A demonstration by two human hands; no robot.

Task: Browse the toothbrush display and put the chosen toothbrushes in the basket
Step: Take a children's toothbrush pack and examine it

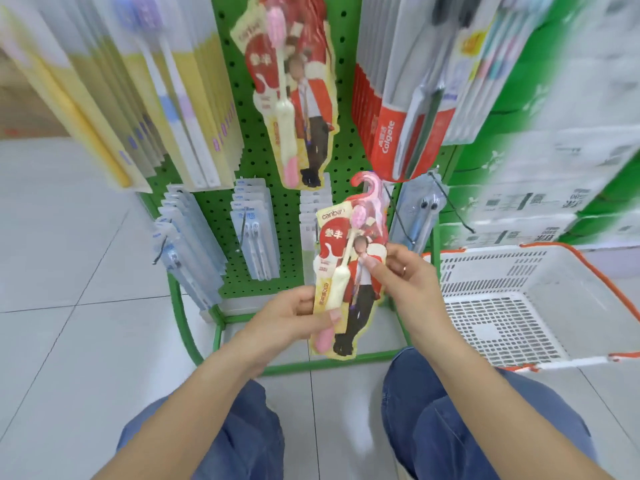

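Head view: I see both hands on one toothbrush pack (346,271) before the green rack (287,161).
Left hand (294,317): grip closed on the pack's lower left edge, thumb across its front.
Right hand (401,271): grip pinching the pack's right edge.
Pack: upright, in the air, just left of the basket (588,292).
Basket: white, on the floor at right.
Rack: a matching pack (298,88) hangs above.
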